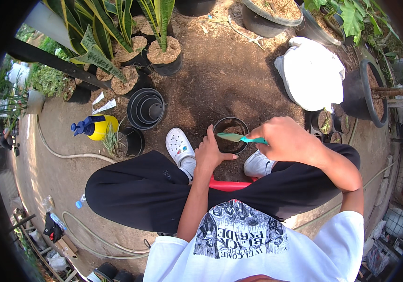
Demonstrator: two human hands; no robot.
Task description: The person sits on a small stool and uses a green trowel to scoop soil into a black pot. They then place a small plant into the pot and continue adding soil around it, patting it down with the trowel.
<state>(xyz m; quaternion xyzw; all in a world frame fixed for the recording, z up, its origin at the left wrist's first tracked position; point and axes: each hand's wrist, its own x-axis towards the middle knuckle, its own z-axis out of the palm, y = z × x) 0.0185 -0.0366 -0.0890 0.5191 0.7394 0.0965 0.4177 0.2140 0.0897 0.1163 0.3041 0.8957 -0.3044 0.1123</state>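
A small black plant pot [244,126] stands on the soil between my feet, with dark soil inside. Against its left side rests my left hand [208,151], the thumb along the near side and the fingers along the left, holding the pot. My right hand [280,137] is closed round the handle of a small green hand trowel [231,137]. The trowel lies nearly level across the pot's opening, its blade pointing left. What the blade carries, if anything, is too small to make out.
Nested black pots [140,105], a yellow spray bottle [104,127] and a potted grassy plant [133,141] stand to the left. Snake plants [164,28] fill the far left. A white sack [310,73] sits far right, beside a large black pot [363,94]. A hose [65,154] crosses the ground.
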